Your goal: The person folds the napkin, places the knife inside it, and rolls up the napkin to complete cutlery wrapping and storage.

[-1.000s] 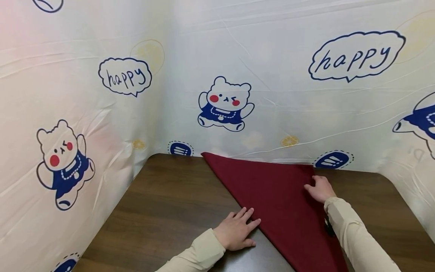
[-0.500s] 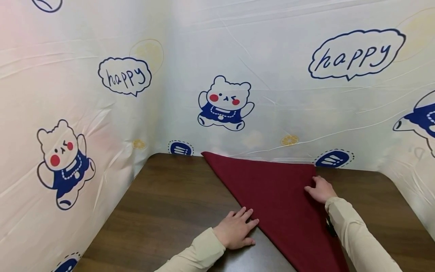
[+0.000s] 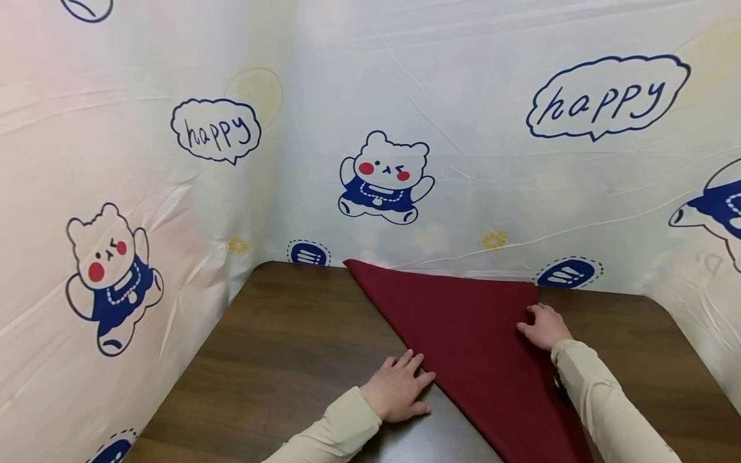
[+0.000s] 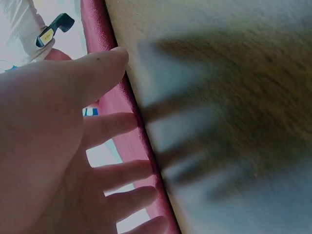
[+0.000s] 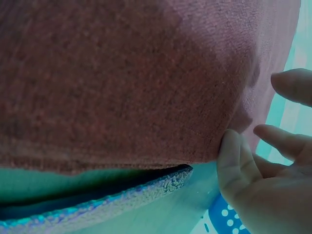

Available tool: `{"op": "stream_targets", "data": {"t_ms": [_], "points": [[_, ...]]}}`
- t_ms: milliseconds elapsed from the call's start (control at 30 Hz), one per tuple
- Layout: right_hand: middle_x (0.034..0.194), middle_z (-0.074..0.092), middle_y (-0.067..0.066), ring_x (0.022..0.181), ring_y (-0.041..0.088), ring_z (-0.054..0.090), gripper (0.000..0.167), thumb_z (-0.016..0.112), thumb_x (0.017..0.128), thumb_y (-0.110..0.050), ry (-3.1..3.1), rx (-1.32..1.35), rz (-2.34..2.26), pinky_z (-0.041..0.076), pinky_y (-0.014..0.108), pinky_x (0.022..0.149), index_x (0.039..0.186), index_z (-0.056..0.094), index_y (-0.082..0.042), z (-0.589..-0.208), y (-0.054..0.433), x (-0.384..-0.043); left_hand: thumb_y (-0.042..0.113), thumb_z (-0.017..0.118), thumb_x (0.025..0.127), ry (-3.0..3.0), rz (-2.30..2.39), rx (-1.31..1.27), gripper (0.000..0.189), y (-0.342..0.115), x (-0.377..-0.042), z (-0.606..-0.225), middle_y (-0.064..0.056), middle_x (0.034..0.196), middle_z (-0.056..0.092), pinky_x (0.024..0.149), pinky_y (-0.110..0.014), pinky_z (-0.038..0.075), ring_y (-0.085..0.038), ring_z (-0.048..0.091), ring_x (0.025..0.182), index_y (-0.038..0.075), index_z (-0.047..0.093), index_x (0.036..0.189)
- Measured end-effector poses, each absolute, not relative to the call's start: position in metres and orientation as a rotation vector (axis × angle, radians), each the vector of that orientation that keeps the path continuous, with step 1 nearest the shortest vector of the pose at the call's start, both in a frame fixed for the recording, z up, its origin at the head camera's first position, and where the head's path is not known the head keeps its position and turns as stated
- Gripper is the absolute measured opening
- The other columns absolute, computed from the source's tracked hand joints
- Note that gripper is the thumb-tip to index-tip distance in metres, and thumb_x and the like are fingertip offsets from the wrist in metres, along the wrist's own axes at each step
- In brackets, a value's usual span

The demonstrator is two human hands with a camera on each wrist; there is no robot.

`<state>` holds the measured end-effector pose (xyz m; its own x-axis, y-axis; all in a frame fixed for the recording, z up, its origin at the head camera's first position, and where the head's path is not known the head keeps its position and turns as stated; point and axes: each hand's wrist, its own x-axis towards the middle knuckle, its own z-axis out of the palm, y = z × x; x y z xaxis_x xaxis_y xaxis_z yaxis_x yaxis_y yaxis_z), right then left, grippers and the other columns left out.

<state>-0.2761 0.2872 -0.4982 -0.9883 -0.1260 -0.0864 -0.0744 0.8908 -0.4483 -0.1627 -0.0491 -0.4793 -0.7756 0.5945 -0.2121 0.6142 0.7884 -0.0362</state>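
A dark red cloth, folded into a triangle, lies flat across the table from the back edge to the front. My left hand rests beside its long slanted fold, fingers spread and relaxed, fingertips right at the fold. In the left wrist view the fingers line up along that edge. On the far side, my right hand is at the cloth's right edge, a little below the back right corner. Its fingertips touch the cloth's edge in the right wrist view, with the thumb held apart from the fingers.
The brown wooden table has rounded back corners. A pale printed curtain with bears and "happy" bubbles hangs right behind it and along both sides. A small black device sits at the right wrist.
My left hand has shifted slightly left along the fold. The right hand has drawn a little down from the back corner. The cloth lies nearly as before.
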Motion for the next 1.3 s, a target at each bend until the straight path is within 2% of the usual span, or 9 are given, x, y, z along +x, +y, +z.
{"op": "stream_targets", "data": {"t_ms": [267,500,733,933,1100,1200,1300], "points": [[0.136,0.025,0.053,0.124,0.067,0.027,0.06,0.058,0.088,-0.02,2.961,-0.129,-0.649,0.03,0.067,0.102,0.127,0.042,0.023,-0.499,0.286,-0.272,0.059,0.056,0.088,2.847,-0.197,0.822,0.06,-0.048,-0.168,-0.48,-0.005,0.151,0.042,0.102,-0.04,0.041,-0.025,0.038,0.14,0.032,0.047,0.142],[0.129,0.036,0.048,0.123,0.06,0.034,0.051,0.063,0.085,-0.017,2.982,-0.186,-0.668,0.036,0.064,0.1,0.118,0.051,0.019,-0.494,0.277,-0.266,0.059,0.056,0.089,2.88,-0.21,0.742,0.061,-0.053,-0.173,-0.482,-0.003,0.15,0.043,0.102,-0.041,0.041,-0.025,0.04,0.139,0.031,0.047,0.142],[0.132,0.033,0.046,0.113,0.064,0.039,0.05,0.067,0.084,-0.018,2.926,-0.196,-0.552,0.041,0.065,0.091,0.118,0.053,0.016,-0.492,0.259,-0.248,0.058,0.055,0.09,2.884,-0.192,0.709,0.06,-0.057,-0.176,-0.484,-0.002,0.15,0.043,0.102,-0.043,0.041,-0.027,0.041,0.138,0.029,0.048,0.142],[0.122,0.042,0.037,0.107,0.055,0.041,0.044,0.066,0.085,-0.02,2.966,-0.147,-0.369,0.046,0.065,0.074,0.115,0.054,0.011,-0.491,0.242,-0.227,0.057,0.055,0.09,2.895,-0.17,0.716,0.06,-0.059,-0.178,-0.486,-0.004,0.15,0.043,0.101,-0.044,0.042,-0.028,0.041,0.138,0.028,0.048,0.142],[0.116,0.046,0.032,0.1,0.049,0.046,0.042,0.068,0.086,-0.023,2.922,-0.105,-0.327,0.048,0.06,0.066,0.112,0.056,0.007,-0.485,0.226,-0.209,0.056,0.056,0.09,2.914,-0.161,0.702,0.06,-0.06,-0.179,-0.486,-0.004,0.15,0.043,0.101,-0.044,0.042,-0.029,0.041,0.138,0.027,0.049,0.142],[0.114,0.048,0.03,0.097,0.046,0.047,0.044,0.069,0.086,-0.027,2.887,-0.096,-0.338,0.048,0.056,0.064,0.111,0.057,0.007,-0.482,0.217,-0.201,0.055,0.057,0.09,2.911,-0.153,0.693,0.06,-0.06,-0.179,-0.485,-0.004,0.15,0.043,0.101,-0.045,0.042,-0.029,0.041,0.138,0.026,0.048,0.142],[0.111,0.05,0.03,0.093,0.044,0.049,0.05,0.071,0.085,-0.031,2.865,-0.114,-0.346,0.049,0.055,0.068,0.111,0.057,0.009,-0.481,0.212,-0.196,0.055,0.057,0.09,2.911,-0.151,0.695,0.06,-0.06,-0.18,-0.484,-0.004,0.15,0.043,0.101,-0.045,0.042,-0.029,0.042,0.138,0.026,0.049,0.142]]}}
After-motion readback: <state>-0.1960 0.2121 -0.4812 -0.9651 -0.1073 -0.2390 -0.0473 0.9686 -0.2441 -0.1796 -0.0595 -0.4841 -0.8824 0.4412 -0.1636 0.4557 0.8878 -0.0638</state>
